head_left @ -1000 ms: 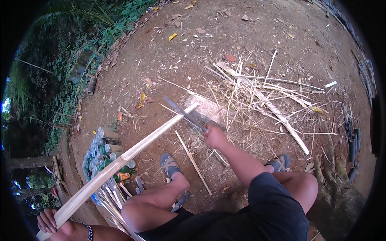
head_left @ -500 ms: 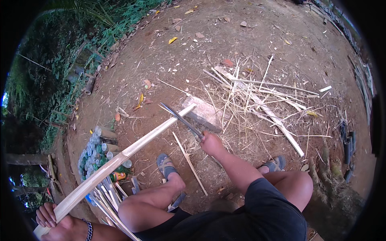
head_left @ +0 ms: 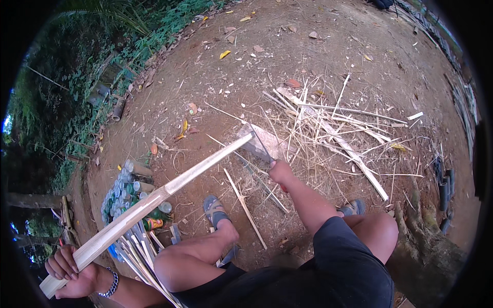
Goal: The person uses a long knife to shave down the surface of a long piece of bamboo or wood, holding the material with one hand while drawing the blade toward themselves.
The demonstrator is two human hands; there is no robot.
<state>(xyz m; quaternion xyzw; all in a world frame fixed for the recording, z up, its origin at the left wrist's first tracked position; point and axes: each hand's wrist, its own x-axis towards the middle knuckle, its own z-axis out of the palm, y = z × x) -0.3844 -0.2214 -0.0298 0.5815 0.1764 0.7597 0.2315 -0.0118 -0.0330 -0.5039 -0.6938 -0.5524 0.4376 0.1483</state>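
Observation:
My left hand (head_left: 74, 272) is closed round the near end of a long, pale split bamboo strip (head_left: 167, 190), which slants up and right from the lower left. The strip's far end is at the left part of a flat, pale block (head_left: 272, 143) on the ground. My right hand (head_left: 279, 172) grips a long-bladed knife (head_left: 262, 142) by its handle, mostly hidden in the fist; a bit of red shows below it. The thin dark blade points up and left over the block, close to the strip's tip. Whether blade and strip touch, I cannot tell.
Beyond the block, right of centre, lies a heap of bamboo slivers (head_left: 328, 123). Plastic bottles (head_left: 126, 192) and a bundle of strips (head_left: 138, 246) are beside my left leg. Loose strips (head_left: 244, 205) lie between my sandalled feet. Tree roots (head_left: 423, 226) and dark tubes (head_left: 446, 187) are at right.
The knife has moved right and up, from lying across the bamboo strip to beside its far tip, its blade turned steeper. My left hand and the strip have shifted only slightly.

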